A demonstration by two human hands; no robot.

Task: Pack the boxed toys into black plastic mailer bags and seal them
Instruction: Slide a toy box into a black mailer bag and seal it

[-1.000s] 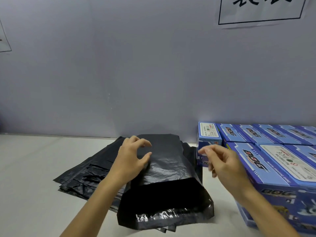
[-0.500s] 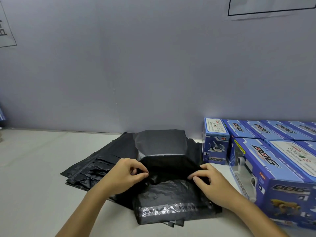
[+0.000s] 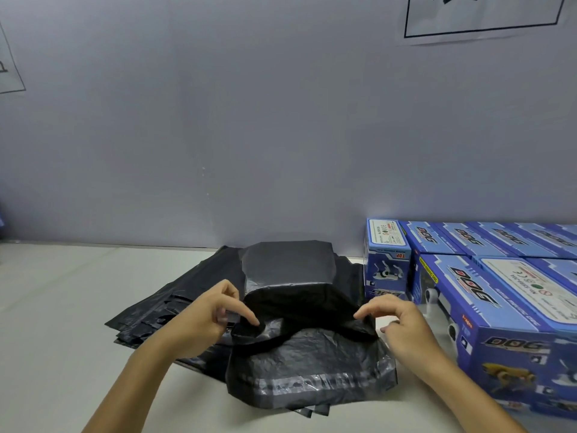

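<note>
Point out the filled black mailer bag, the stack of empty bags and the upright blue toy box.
filled mailer bag (image 3: 288, 265), head view, taut top face
stack of empty bags (image 3: 162, 310), head view, fanned left edges
upright toy box (image 3: 387, 270), head view, front face

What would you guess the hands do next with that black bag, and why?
Probably fold the bag's loose flap over and press it shut. The black mailer bag already bulges with a boxy shape, the left hand and right hand pinch its open mouth, and a shiny strip runs along the flap.
</note>
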